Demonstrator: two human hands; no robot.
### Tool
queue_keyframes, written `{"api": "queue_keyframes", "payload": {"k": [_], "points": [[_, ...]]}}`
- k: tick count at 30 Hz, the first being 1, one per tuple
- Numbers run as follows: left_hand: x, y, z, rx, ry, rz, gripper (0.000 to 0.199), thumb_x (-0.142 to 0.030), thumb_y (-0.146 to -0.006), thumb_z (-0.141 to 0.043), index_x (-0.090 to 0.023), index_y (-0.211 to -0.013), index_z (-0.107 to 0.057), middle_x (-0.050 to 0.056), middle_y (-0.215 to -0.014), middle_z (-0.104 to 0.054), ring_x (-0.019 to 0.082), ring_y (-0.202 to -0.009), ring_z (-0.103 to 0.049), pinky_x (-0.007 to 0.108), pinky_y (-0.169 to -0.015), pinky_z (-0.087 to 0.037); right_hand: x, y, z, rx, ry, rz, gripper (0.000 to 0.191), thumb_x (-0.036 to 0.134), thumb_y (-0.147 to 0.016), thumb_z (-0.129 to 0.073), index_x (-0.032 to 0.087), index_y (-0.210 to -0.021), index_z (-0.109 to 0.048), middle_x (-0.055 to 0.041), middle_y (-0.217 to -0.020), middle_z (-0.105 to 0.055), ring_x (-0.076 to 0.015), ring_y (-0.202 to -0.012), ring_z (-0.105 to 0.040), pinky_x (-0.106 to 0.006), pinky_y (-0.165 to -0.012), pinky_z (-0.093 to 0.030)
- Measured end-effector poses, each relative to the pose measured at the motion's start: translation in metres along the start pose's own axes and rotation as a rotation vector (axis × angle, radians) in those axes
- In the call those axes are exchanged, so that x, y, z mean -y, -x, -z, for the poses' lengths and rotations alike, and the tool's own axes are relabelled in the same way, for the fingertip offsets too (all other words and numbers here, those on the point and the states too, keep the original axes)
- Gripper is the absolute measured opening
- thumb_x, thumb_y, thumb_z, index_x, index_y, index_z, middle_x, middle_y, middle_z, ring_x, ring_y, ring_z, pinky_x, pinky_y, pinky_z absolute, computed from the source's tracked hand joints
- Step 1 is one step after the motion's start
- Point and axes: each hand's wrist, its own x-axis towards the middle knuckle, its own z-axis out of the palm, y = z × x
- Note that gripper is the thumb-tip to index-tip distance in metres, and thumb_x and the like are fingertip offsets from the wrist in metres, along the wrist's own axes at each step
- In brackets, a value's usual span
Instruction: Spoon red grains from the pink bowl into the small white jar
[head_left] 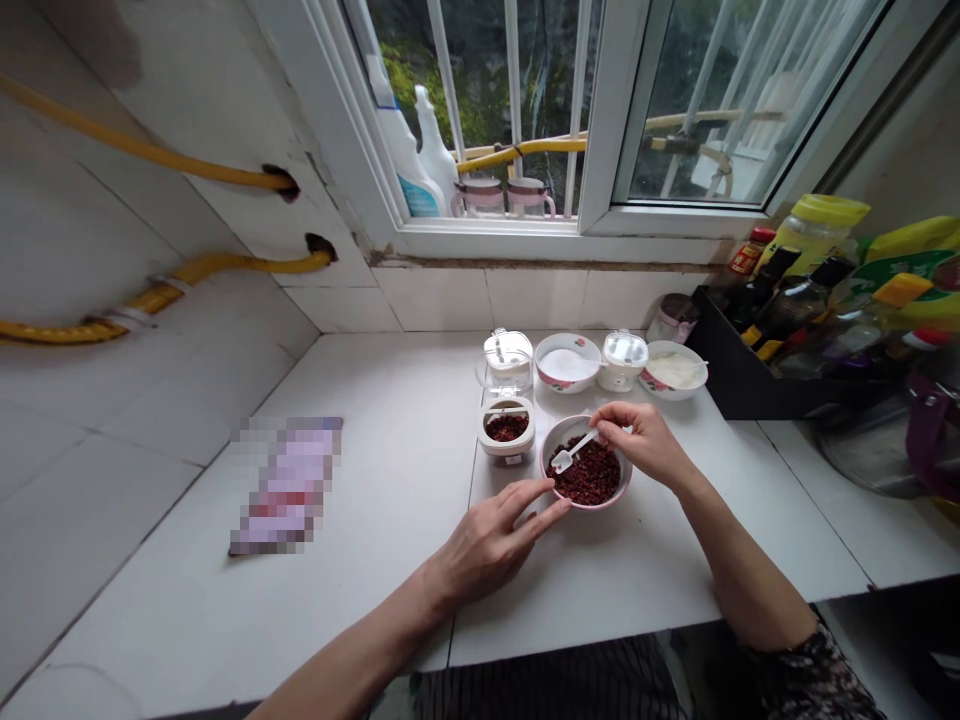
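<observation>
Dark red-brown peppercorns, by their look, fill much of a white bowl [625, 488] with a pink rim. My right hand [637, 437] pinches the handle of a small white spoon [564, 459], whose scoop is over the peppercorns. Fingers apart, my left hand [510, 530] rests its fingertips at the bowl's near left rim. Just left of the bowl stands an open seasoning jar [507, 448] with similar dark red contents. Behind are a bowl of white grains [568, 365], a bowl of pale flakes or powder [673, 371] and two lidded seasoning jars, one left [508, 360] and one between the bowls [624, 358].
A black box of bottles [772, 385] stands at the right, with a glass-like pot [862, 455] in front. A blurred-out purple packet [289, 485] lies on the left of the white tiled counter [375, 560]. Spray bottles [420, 165] and pink-lidded jars [480, 197] sit at the window.
</observation>
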Motion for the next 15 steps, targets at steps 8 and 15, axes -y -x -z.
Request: {"api": "queue_keyframes", "payload": {"k": [8,15], "points": [[0.000,0.000,0.000,-0.003,-0.012,0.001,0.047,0.000,-0.090,-0.043,-0.017,-0.132,-0.055,0.014,-0.126,-0.057,0.021,-0.112,-0.060,0.034,-0.083,-0.063,-0.004,-0.005,0.002,-0.046,-0.175,-0.108,0.018,0.033,-0.070,-0.062,0.017,-0.073,-0.069,0.0002,-0.062,-0.064,-0.0121,-0.054,-0.056,-0.025,-0.054,-0.046],[-0.001,-0.002,0.000,-0.012,-0.016,-0.006,0.047,0.002,-0.088,-0.042,-0.015,-0.129,-0.058,0.014,-0.126,-0.055,0.021,-0.112,-0.060,0.034,-0.082,-0.063,-0.002,-0.013,0.003,-0.130,-0.409,-0.136,0.019,0.034,-0.064,-0.072,0.016,-0.070,-0.070,0.0006,-0.055,-0.062,-0.0115,-0.052,-0.054,-0.025,-0.052,-0.045]]}}
